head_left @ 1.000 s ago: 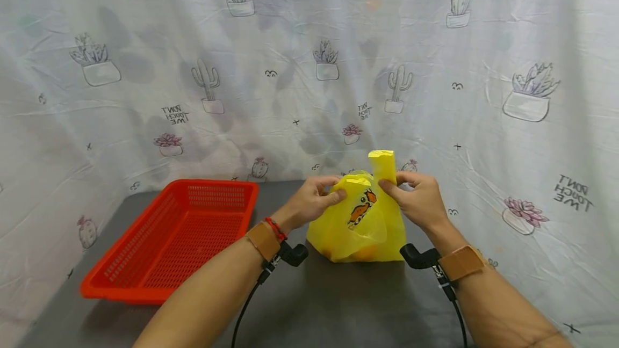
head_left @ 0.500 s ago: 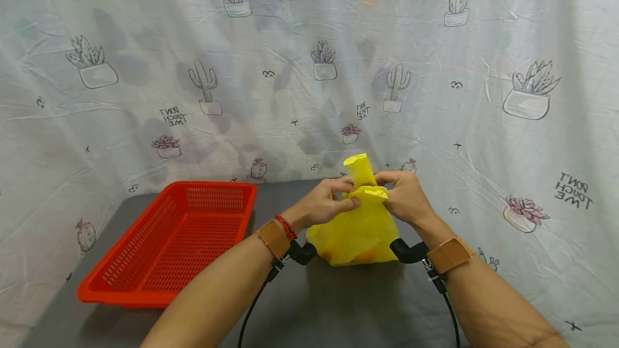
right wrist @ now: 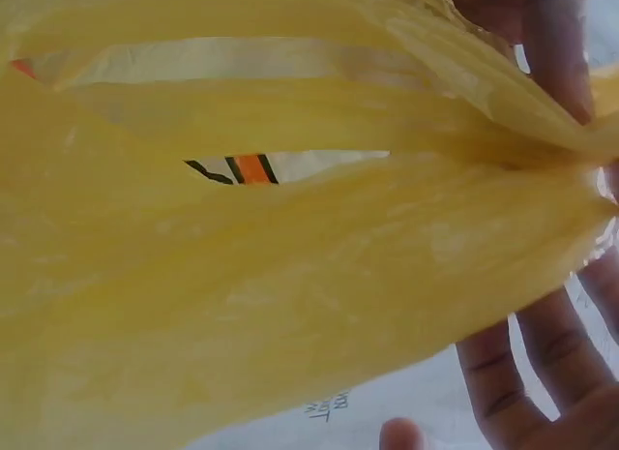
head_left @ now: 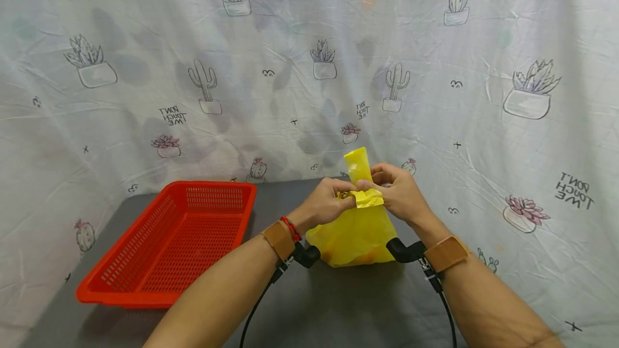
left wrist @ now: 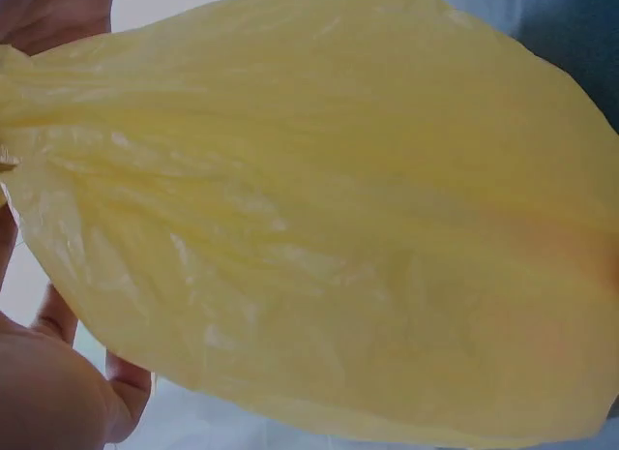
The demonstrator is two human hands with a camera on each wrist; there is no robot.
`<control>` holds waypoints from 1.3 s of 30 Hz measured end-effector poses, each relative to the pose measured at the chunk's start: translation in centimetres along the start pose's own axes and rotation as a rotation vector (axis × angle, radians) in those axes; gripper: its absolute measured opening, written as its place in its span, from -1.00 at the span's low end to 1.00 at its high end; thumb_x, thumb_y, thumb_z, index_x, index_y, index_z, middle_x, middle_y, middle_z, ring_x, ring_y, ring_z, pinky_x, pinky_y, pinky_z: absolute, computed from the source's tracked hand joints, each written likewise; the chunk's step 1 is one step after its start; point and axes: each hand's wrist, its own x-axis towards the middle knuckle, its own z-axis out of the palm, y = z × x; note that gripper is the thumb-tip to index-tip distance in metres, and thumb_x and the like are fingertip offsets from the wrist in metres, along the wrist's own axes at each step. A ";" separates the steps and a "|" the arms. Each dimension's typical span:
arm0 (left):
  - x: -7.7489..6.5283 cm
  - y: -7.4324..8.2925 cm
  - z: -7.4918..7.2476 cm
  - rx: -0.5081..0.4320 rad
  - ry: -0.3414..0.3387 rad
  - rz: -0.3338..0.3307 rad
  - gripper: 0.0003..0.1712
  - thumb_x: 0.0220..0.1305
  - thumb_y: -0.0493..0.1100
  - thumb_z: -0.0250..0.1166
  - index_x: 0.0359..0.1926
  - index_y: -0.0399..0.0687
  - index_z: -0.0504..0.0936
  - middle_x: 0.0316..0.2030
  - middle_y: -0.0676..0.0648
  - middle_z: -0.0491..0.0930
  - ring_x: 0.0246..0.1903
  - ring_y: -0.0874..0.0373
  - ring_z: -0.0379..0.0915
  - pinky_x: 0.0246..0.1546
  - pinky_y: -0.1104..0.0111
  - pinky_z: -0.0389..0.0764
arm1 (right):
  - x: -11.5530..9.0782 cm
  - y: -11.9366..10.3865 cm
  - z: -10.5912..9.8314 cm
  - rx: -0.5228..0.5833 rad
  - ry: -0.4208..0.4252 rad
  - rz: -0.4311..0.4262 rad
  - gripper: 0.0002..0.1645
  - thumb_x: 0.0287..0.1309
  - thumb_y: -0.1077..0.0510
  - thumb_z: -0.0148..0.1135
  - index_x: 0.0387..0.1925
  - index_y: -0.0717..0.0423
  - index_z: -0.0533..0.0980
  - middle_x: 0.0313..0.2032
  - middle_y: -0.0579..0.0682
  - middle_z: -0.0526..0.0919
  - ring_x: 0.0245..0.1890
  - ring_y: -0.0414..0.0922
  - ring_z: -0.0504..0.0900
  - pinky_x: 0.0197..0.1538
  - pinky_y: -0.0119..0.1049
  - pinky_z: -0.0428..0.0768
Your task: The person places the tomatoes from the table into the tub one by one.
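A thin yellow plastic bag [head_left: 355, 238] sits on the dark grey table, its top gathered and its two handles crossed. Faint orange patches show through near the bottom; what is inside cannot be made out. My left hand [head_left: 326, 203] pinches the gathered neck from the left. From the right, my right hand [head_left: 401, 195] grips the handles, its thumb lying over the crossing. One handle end stands up above the hands, and the other folds down in front. Taut, wrinkled bag plastic [left wrist: 309, 218] fills the left wrist view. Printed black and orange marks [right wrist: 253, 169] appear in the right wrist view.
To the left stands a red perforated plastic basket [head_left: 130, 298], with nothing visible in it. A pale curtain [head_left: 290, 95] printed with cacti hangs behind and beside the grey table [head_left: 358, 310]. Cables trail from the cameras on both wrists.
Both hands have drawn together at the bag's neck, the right moving left. The handles, apart earlier, now cross, and the printed cartoon on the bag's front is no longer visible in the head view.
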 end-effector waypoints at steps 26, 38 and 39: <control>0.5 0.5 0.4 -0.104 0.039 -0.090 -0.79 0.28 -0.18 0.27 -0.13 -0.17 0.72 -0.10 -0.06 0.65 -0.25 0.15 0.56 -0.21 0.34 0.62 | -2.3 2.1 0.4 0.065 -0.001 -0.078 -0.56 0.07 0.11 0.40 -0.12 0.15 0.36 -0.21 0.05 0.53 -0.27 -0.04 0.54 -0.17 -0.20 0.59; 0.8 1.1 0.0 -0.232 0.135 -0.139 -0.90 0.34 -0.21 0.13 -0.24 -0.12 0.55 -0.15 -0.08 0.62 -0.09 0.03 0.50 -0.07 0.22 0.47 | -2.2 1.6 0.7 0.104 0.086 -0.202 -0.83 0.07 0.37 0.33 -0.25 0.32 0.57 -0.39 0.12 0.61 -0.46 -0.15 0.51 -0.29 -0.38 0.56; 0.9 1.3 -0.1 -0.253 0.172 -0.174 -0.92 0.34 -0.21 0.10 -0.29 -0.10 0.50 -0.18 -0.09 0.63 -0.13 0.02 0.49 -0.13 0.25 0.44 | -2.1 2.0 0.8 0.107 0.093 -0.204 -0.84 0.07 0.37 0.33 -0.25 0.31 0.57 -0.40 0.10 0.61 -0.47 -0.15 0.51 -0.31 -0.38 0.57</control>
